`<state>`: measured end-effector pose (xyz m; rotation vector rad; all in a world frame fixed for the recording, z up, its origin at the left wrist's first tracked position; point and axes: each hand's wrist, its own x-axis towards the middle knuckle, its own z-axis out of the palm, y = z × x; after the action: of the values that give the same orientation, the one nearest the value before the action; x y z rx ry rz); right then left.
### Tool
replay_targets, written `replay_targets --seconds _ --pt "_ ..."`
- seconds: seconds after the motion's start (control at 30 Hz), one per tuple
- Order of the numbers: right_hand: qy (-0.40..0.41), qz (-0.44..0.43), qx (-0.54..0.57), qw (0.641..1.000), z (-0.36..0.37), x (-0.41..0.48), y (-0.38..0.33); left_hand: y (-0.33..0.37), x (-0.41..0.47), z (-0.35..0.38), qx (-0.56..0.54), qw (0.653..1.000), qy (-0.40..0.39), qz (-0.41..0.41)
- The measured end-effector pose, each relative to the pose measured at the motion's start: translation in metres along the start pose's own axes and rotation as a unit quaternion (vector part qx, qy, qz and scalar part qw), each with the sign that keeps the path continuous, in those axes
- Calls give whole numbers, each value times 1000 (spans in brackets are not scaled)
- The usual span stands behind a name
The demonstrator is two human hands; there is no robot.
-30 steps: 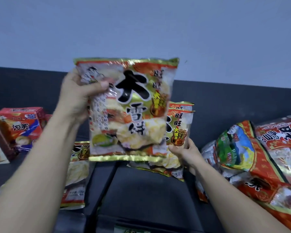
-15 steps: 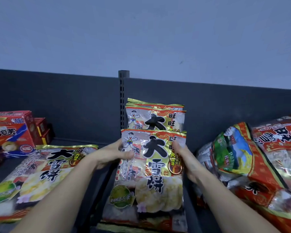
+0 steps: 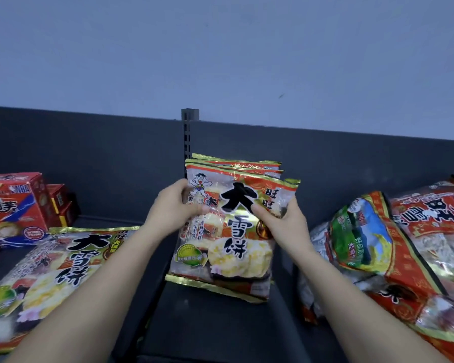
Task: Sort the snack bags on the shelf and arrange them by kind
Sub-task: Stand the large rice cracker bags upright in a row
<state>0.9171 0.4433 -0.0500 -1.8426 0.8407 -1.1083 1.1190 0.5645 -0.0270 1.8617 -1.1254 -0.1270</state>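
Hands hold the front bag (image 3: 228, 239) on the shelf (image 3: 220, 326)
A flat bag (image 3: 55, 260) is cut off at left. Left hand (image 3: 172, 208) and right hand (image 3: 281, 218) pinch the front bag's upper sides; raised since before, it hides all but the tops of the bags behind (image 3: 236, 166).

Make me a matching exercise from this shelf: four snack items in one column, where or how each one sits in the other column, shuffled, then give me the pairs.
Items
1. red NBA box
2. green-and-blue bag
3. front upright rice cracker bag
4. loose rice cracker bag

Places
a. flat, face up, front left
b. gripped by the left hand and right hand, centre
c. tilted, to the right of the hands
d. far left, at the back

Pairs: 1-d, 2-c, 3-b, 4-a
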Motion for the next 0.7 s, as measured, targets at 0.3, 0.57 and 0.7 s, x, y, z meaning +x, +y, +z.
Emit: replay_targets --seconds 0.3,0.57,0.7 --pt "-239 149 -3 959 -2 -11 28 -29 -24 12 -15 1000 -4 -7" --pt "-167 56 -21 984 1 -23 45 -57 -27 8 -30 954 -294 -57" --pt "-79 28 -43 996 11 -26 45 -57 -22 15 -35 990 -139 0"
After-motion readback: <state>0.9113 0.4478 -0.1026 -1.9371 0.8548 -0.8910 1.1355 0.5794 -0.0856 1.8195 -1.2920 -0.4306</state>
